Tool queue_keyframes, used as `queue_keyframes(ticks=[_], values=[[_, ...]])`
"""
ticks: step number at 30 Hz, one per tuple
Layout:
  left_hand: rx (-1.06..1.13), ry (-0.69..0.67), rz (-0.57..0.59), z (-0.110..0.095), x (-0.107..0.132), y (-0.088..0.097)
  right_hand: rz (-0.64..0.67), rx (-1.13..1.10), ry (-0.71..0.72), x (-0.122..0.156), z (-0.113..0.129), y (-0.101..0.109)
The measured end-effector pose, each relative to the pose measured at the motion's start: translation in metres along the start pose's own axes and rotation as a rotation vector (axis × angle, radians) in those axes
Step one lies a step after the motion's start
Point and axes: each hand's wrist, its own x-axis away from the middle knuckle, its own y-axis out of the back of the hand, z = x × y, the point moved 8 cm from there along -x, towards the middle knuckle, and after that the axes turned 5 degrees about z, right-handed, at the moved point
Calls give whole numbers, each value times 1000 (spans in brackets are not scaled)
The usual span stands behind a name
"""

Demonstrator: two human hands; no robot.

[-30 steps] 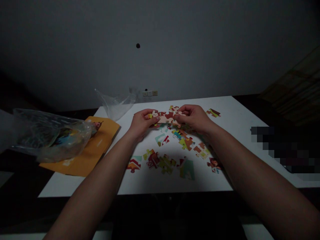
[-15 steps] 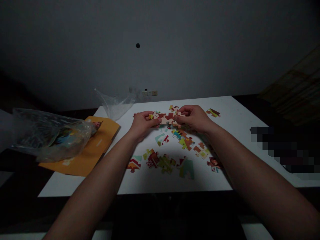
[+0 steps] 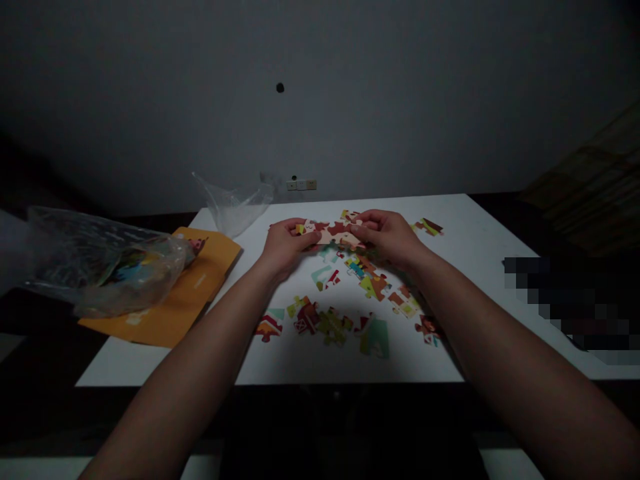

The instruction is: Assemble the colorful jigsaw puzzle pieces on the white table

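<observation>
Between my two hands, above the far middle of the table, is a strip of joined puzzle pieces [image 3: 334, 233], cream with red-brown patches. My left hand [image 3: 286, 248] pinches its left end, thumb on top. At the other end my right hand [image 3: 387, 235] grips it between thumb and fingers. Loose puzzle pieces [image 3: 370, 277] in green, orange and blue lie below my right hand. Nearer the front edge are a barn piece [image 3: 306, 319], a green piece [image 3: 334, 327] and a teal piece [image 3: 375, 337]. My fingers hide parts of the strip.
At the left, an orange envelope or folder [image 3: 170, 327] lies over the white table's [image 3: 425, 367] edge, with a clear plastic bag [image 3: 100, 267] on it. Another clear bag [image 3: 235, 210] stands at the back left. One puzzle piece [image 3: 431, 227] lies at the far right.
The right part of the strip now sits flush with the left, forming one straighter piece. Both hands stay gripping it in nearly the same place; the view has shifted slightly.
</observation>
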Motion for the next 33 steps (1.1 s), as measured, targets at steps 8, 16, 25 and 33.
queue_keyframes(ticks=[8, 16, 25, 33], values=[[41, -19, -41, -4, 0, 2, 108, -127, -27, 3, -6, -11], [131, 22, 24, 2, 3, -7, 144, 8, 16, 7, -4, -28], [111, 0, 43, 2, 3, -7, 226, -11, -32, 13, -2, -41], [103, 35, 86, 3, 5, -11, 230, 113, -23, 15, 3, -35]])
